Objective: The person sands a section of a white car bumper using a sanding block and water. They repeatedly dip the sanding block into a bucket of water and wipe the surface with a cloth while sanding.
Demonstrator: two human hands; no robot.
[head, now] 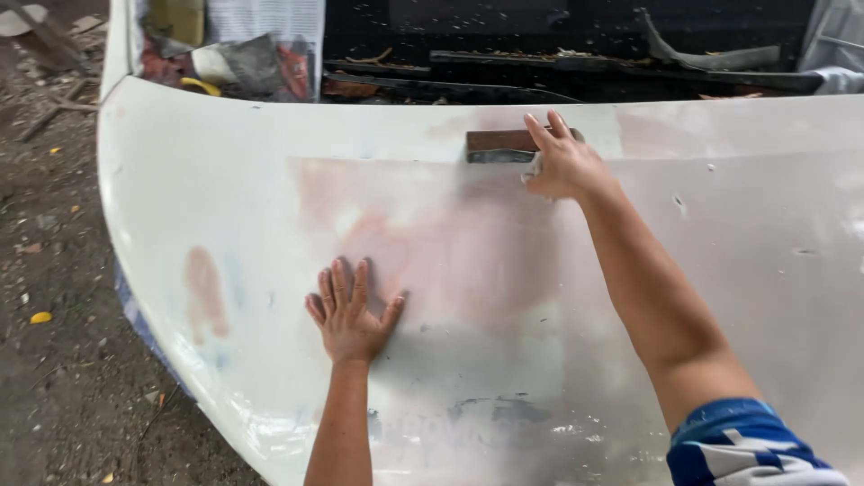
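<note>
A white car hood (207, 180) with pinkish filler patches fills the view. My left hand (351, 315) lies flat on it, fingers spread, near the hood's middle and holds nothing. My right hand (562, 160) is stretched far forward and grips the right end of a brown wooden sanding block (497, 145) pressed on the hood near its rear edge. A bit of pale paper or cloth shows under that hand.
Behind the hood are the dark windscreen (504, 27) and wiper arms (558, 61). Papers and clutter (234, 54) sit at the upper left. Bare dirt ground (54, 270) with scattered leaves lies left of the hood's edge.
</note>
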